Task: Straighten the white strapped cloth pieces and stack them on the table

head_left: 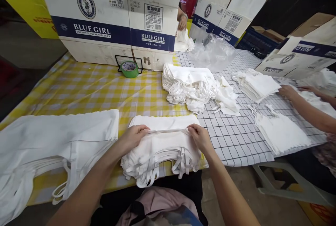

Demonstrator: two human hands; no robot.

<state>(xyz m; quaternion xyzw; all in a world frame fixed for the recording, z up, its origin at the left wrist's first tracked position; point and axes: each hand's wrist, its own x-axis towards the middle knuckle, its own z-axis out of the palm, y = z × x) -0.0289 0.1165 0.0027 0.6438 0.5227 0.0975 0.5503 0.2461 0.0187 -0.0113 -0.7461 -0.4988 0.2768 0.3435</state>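
A stack of white cloth bags (162, 145) with loose handles lies at the table's near edge, right before me. My left hand (133, 135) pinches the folded top edge of the uppermost bag at its left end. My right hand (199, 135) pinches the same fold at its right end. Both hands are closed on that bag's edge. A wider pile of unfolded white bags (52, 142) lies to the left, its handles hanging over the table edge.
Blue Girl cartons (110, 19) stand at the back, with green tape (129, 69) in front. More white bag heaps (194, 86) and clear plastic (212, 53) sit mid-table. Another person's hands (288, 92) work at the right; a third hand (182, 22) shows behind the cartons.
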